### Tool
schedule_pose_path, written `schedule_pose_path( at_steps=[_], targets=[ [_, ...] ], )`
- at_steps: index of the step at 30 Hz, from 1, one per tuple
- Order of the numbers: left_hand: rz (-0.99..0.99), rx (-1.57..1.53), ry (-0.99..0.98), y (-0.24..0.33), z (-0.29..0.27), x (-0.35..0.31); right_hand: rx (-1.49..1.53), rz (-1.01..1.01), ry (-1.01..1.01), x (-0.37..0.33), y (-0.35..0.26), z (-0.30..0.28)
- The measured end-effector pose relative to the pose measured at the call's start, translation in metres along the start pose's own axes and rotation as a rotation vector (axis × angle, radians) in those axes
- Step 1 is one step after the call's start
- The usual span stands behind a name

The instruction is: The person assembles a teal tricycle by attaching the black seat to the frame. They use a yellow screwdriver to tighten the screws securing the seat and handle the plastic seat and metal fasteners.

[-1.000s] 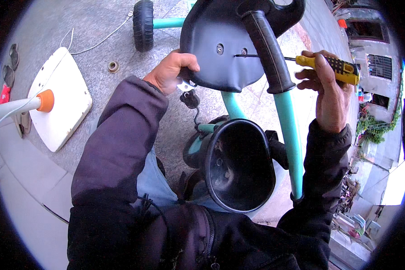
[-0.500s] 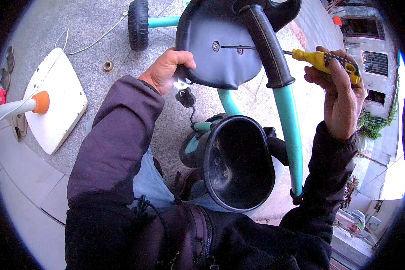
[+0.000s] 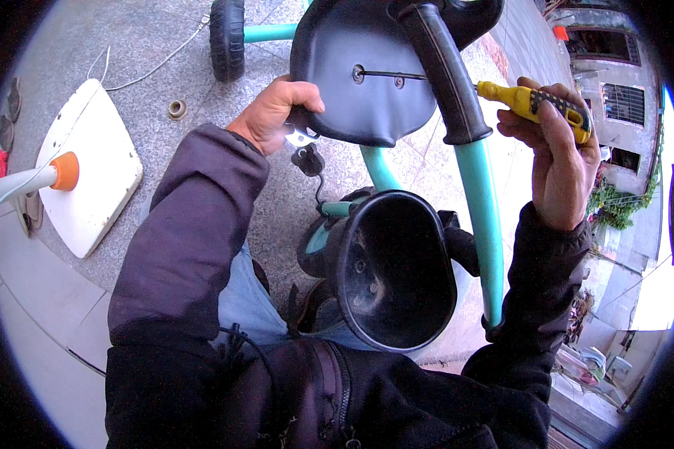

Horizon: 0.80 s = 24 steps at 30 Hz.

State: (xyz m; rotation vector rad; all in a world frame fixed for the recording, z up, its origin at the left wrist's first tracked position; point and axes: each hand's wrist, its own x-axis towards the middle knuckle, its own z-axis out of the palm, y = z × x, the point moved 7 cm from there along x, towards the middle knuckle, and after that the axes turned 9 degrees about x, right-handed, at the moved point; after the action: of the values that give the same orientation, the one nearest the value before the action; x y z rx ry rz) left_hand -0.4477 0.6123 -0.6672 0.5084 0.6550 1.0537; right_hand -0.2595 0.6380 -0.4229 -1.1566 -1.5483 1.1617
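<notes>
A child's tricycle with a teal tubular frame [image 3: 480, 213] lies in front of me. My left hand [image 3: 275, 114] grips the left edge of its black plastic seat [image 3: 337, 105], thumb on top and fingers out of sight underneath. A flat silver metal piece [image 3: 299, 138] shows beneath that hand; whether the hidden fingers hold it I cannot tell. My right hand [image 3: 558, 153] is closed round a yellow-and-black screwdriver [image 3: 513, 96]. Its long shaft passes behind a black padded grip [image 3: 440, 71], and the tip meets a recessed screw [image 3: 358, 73] in the seat. A second fastener [image 3: 399, 82] sits beside it.
A black plastic bucket [image 3: 397, 269] stands close before my body, with a black pedal [image 3: 308, 160] beyond it. At upper left is a black wheel [image 3: 227, 41]. A white board with an orange collar [image 3: 65, 171], a small ring [image 3: 177, 109] and a white cord [image 3: 157, 73] lie leftward.
My right hand has moved slightly left with the screwdriver, bringing its tip from just right of the screw onto it. The left hand keeps its grip on the seat.
</notes>
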Motion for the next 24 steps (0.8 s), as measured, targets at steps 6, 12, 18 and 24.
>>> schedule_pose_path(
  at_steps=[6,12,18,24],
  targets=[
    [-0.006,0.033,-0.001,0.004,0.001,-0.002,-0.104,-0.03,-0.08,-0.011,-0.005,0.004],
    [0.013,0.046,0.001,0.002,0.0,0.0,-0.128,-0.02,-0.06,-0.017,-0.004,0.001],
    [0.005,0.04,-0.012,0.002,-0.001,-0.001,-0.102,-0.008,0.001,-0.019,0.001,-0.008],
    [0.016,0.061,-0.025,0.005,0.002,-0.002,-0.093,0.002,-0.019,-0.02,0.0,-0.004]
  ],
)
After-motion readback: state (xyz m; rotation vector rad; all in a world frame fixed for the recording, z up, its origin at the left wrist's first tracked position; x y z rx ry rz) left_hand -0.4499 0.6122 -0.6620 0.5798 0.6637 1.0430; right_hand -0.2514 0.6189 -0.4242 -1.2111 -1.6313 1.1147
